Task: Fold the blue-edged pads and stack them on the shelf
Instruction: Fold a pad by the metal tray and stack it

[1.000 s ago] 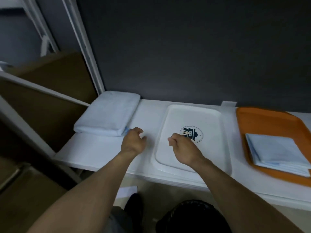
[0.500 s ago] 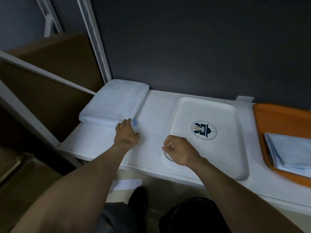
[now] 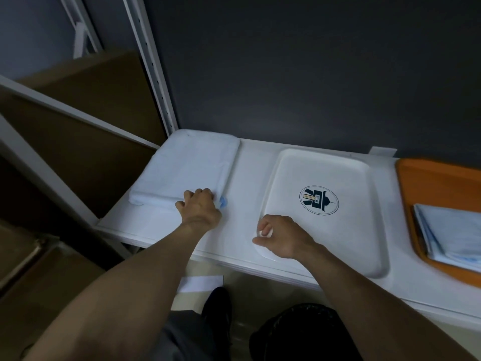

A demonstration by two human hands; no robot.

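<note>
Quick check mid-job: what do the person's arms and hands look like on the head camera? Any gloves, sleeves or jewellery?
The left forearm and right forearm are bare to the frame's edge, with no sleeves showing. The left hand and right hand wear no gloves. No watch, wristband or ring is visible.

No text I can read on my feed. The only sign is a round logo [image 3: 318, 200] printed on the floor of the white tray [image 3: 325, 165]. It has a dark blue ring outline, dark blue shapes inside and gold vertical stripes in the middle. A small box at its centre carries characters, too small and blurred for me to read. No legible numbers or brand name.
</note>
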